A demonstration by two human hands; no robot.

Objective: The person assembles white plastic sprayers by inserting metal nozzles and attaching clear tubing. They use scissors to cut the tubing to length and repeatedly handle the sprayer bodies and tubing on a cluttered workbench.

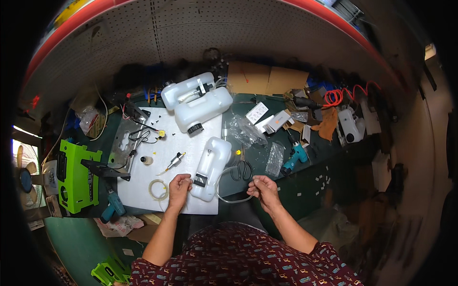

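Near the front edge of the bench, my right hand [265, 191] pinches a clear plastic tube [232, 201], which loops down and back up toward the scissors [241, 170]. My left hand [179, 190] has its fingers pressed together beside a translucent white plastic tank [219, 153]; what they hold, if anything, is too small to make out. A black fitting [201, 178] shows on this tank. Left of my left hand lies a coil of thin tubing [158, 189]. A small metal part with a yellowish tip [176, 159] rests above it on the white foam sheet [136, 183].
Farther back stand two more white tanks [202, 108]. A green housing [78, 176] and a metal bracket with wires [126, 148] are at the left. To the right lie a teal power drill [296, 157], bubble wrap [275, 159], small boxes [276, 121] and a red coiled hose [336, 97].
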